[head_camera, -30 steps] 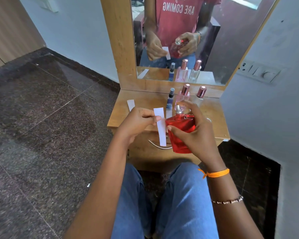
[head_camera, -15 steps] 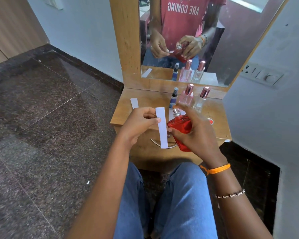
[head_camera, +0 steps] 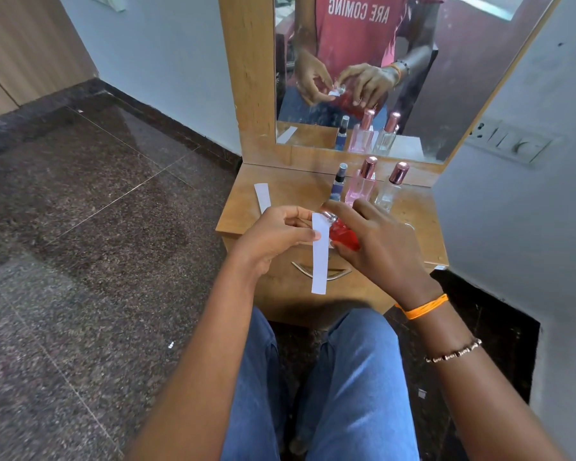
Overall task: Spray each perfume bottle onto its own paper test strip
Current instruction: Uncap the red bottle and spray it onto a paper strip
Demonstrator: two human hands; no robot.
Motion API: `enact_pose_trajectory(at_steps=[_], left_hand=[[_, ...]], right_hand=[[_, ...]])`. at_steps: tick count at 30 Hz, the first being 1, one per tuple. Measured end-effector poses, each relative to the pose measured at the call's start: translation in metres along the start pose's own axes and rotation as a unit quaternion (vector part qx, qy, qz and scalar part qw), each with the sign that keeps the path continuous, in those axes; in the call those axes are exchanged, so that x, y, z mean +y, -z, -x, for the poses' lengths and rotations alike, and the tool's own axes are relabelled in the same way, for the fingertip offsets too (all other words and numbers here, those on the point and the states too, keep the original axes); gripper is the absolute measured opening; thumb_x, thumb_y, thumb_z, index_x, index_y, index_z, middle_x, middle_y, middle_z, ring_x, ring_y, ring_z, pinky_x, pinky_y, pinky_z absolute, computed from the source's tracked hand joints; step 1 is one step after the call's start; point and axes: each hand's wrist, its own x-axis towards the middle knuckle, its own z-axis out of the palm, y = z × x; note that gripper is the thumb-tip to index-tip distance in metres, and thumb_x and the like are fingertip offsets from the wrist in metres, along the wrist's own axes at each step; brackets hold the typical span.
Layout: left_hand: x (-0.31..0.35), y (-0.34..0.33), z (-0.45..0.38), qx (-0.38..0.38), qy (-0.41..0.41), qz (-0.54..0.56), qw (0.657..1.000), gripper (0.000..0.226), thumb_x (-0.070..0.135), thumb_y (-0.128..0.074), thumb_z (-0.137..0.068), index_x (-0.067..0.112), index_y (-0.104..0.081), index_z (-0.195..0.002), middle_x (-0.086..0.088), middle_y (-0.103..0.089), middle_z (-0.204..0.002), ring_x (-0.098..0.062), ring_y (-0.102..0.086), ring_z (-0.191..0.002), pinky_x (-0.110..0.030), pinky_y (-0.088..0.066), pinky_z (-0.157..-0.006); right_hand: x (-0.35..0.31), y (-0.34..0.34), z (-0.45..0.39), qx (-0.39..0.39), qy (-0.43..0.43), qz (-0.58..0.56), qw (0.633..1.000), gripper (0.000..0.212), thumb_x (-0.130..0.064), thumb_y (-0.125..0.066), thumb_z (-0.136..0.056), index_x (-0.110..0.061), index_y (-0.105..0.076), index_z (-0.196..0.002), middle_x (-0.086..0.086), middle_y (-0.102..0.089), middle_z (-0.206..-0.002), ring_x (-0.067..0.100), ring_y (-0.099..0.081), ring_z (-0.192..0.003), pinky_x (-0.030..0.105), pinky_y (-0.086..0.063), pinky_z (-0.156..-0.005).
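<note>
My left hand [head_camera: 276, 236] pinches a white paper test strip [head_camera: 320, 257] near its top, and the strip hangs down in front of the dresser drawer. My right hand [head_camera: 379, 244] grips a red perfume bottle [head_camera: 345, 235], its silver nozzle right against the top of the strip and my index finger over the nozzle. On the dresser top behind stand a small dark blue spray bottle [head_camera: 338, 183], a pink bottle [head_camera: 361, 183] with a rose-gold cap, and a clear bottle [head_camera: 391, 188] with a rose-gold cap. Another paper strip [head_camera: 262, 197] lies on the dresser's left side.
The small wooden dresser [head_camera: 423, 234] has a mirror [head_camera: 446, 78] above it, reflecting my hands and the bottles. A metal drawer handle [head_camera: 301, 269] shows below my hands. A grey wall with a switch plate [head_camera: 509, 143] stands at the right, dark stone floor [head_camera: 97, 227] at the left.
My right hand has brought the red bottle up and left, so its nozzle now meets the top of the strip. The left hand keeps hold of the strip.
</note>
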Motion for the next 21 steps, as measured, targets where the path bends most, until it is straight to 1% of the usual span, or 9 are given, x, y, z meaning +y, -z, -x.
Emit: enact_pose_trajectory(at_steps=[3,4,7,9,11,15,17,21], left_hand=[[-0.0003,-0.0003,0.0002,-0.009,0.001,0.007,1.000,0.028,0.005,-0.070,-0.079,0.013,-0.068,-0.106,0.001,-0.072,-0.088,0.001,-0.066,-0.075,-0.009,-0.047,-0.059],[-0.0005,-0.0004,0.0000,-0.011,0.002,0.007,1.000,0.028,0.005,-0.070,-0.079,0.012,-0.067,-0.107,0.000,-0.072,-0.090,-0.001,-0.067,-0.079,-0.011,-0.049,-0.062],[0.0000,-0.0002,-0.0003,-0.011,0.004,0.006,1.000,0.027,0.005,-0.069,-0.080,0.013,-0.067,-0.105,-0.002,-0.072,-0.092,-0.010,-0.066,-0.092,-0.022,-0.051,-0.078],[-0.0001,0.0001,-0.0002,-0.011,0.005,0.009,1.000,0.025,0.004,-0.069,-0.079,0.015,-0.067,-0.101,0.000,-0.070,-0.089,-0.012,-0.065,-0.092,-0.025,-0.051,-0.082],[-0.0004,0.0001,-0.0006,-0.013,0.006,0.005,1.000,0.026,0.004,-0.069,-0.079,0.015,-0.067,-0.102,-0.001,-0.070,-0.090,-0.013,-0.065,-0.094,-0.027,-0.051,-0.084],[-0.0017,-0.0004,-0.0015,-0.019,0.004,0.000,1.000,0.027,0.004,-0.069,-0.079,0.014,-0.067,-0.104,-0.002,-0.071,-0.093,-0.013,-0.066,-0.094,-0.025,-0.052,-0.082],[-0.0022,-0.0011,-0.0021,-0.019,0.007,0.003,1.000,0.027,0.004,-0.069,-0.079,0.014,-0.067,-0.104,-0.003,-0.071,-0.094,-0.014,-0.066,-0.095,-0.025,-0.052,-0.083],[-0.0045,-0.0011,-0.0041,-0.014,0.013,0.015,1.000,0.025,0.005,-0.070,-0.078,0.018,-0.067,-0.100,0.003,-0.068,-0.083,-0.008,-0.063,-0.084,-0.020,-0.048,-0.075]], right_hand=[[0.0015,0.0016,-0.0012,-0.011,0.012,0.010,1.000,0.057,-0.026,-0.077,-0.076,-0.026,-0.052,-0.127,0.005,-0.061,-0.100,0.026,-0.060,-0.091,0.026,-0.040,-0.052],[0.0022,0.0019,-0.0012,-0.014,0.016,0.011,1.000,0.058,-0.024,-0.077,-0.075,-0.026,-0.052,-0.127,0.005,-0.061,-0.100,0.027,-0.060,-0.091,0.027,-0.041,-0.052],[0.0039,0.0025,-0.0008,-0.022,0.022,0.011,0.999,0.059,-0.022,-0.077,-0.075,-0.025,-0.051,-0.128,0.006,-0.062,-0.102,0.027,-0.059,-0.093,0.029,-0.046,-0.054],[0.0044,0.0024,-0.0008,-0.024,0.022,0.012,0.999,0.060,-0.023,-0.077,-0.076,-0.025,-0.051,-0.129,0.006,-0.062,-0.104,0.027,-0.059,-0.094,0.031,-0.048,-0.056],[0.0042,0.0021,-0.0010,-0.019,0.022,0.009,1.000,0.060,-0.023,-0.077,-0.075,-0.024,-0.051,-0.128,0.006,-0.062,-0.104,0.028,-0.060,-0.094,0.032,-0.049,-0.056],[0.0040,0.0018,-0.0016,-0.011,0.023,0.004,1.000,0.061,-0.022,-0.078,-0.074,-0.024,-0.051,-0.128,0.007,-0.063,-0.105,0.029,-0.060,-0.095,0.035,-0.052,-0.057],[0.0058,0.0008,-0.0017,-0.011,0.018,-0.002,1.000,0.062,-0.024,-0.079,-0.074,-0.024,-0.050,-0.129,0.007,-0.063,-0.107,0.030,-0.061,-0.096,0.035,-0.053,-0.060],[0.0084,-0.0029,0.0010,0.001,-0.027,-0.051,0.998,0.065,-0.026,-0.078,-0.074,-0.025,-0.048,-0.131,0.006,-0.062,-0.109,0.028,-0.060,-0.096,0.035,-0.052,-0.064]])
